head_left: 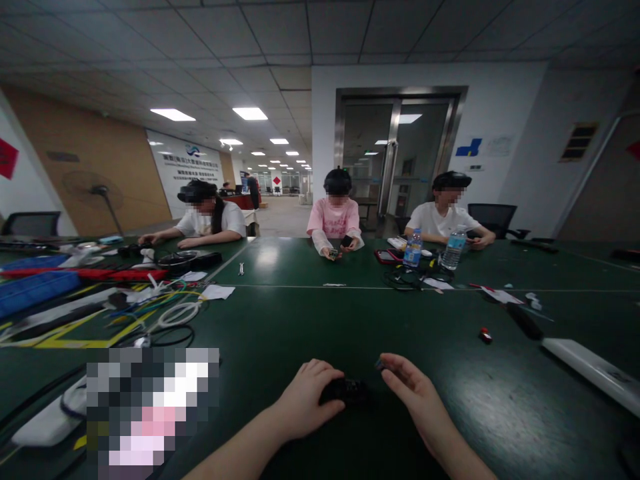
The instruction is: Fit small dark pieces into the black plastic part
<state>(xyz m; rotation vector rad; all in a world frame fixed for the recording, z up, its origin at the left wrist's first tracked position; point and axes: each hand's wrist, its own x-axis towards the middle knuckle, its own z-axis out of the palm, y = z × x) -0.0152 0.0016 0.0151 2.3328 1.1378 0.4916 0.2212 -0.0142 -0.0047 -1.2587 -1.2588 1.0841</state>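
Green table (280, 327), glossy, in front of me. Left hand (314, 395): fingers curled round one end of a black device (355, 389), on or just above the tabletop (I cannot tell which). Right hand (411, 389): half curled, thumb and forefinger pinching a small piece (379, 365) near the device's other end. Further right: one red item (485, 335). Beyond: two water bottles (413, 249); three seated people (336, 217). Farthest: glass doors (367, 150).

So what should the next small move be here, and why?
Probably ease the right hand toward the black device: its fingertips pinch a small dark piece just apart from the device, while the left hand grips the device's left end.
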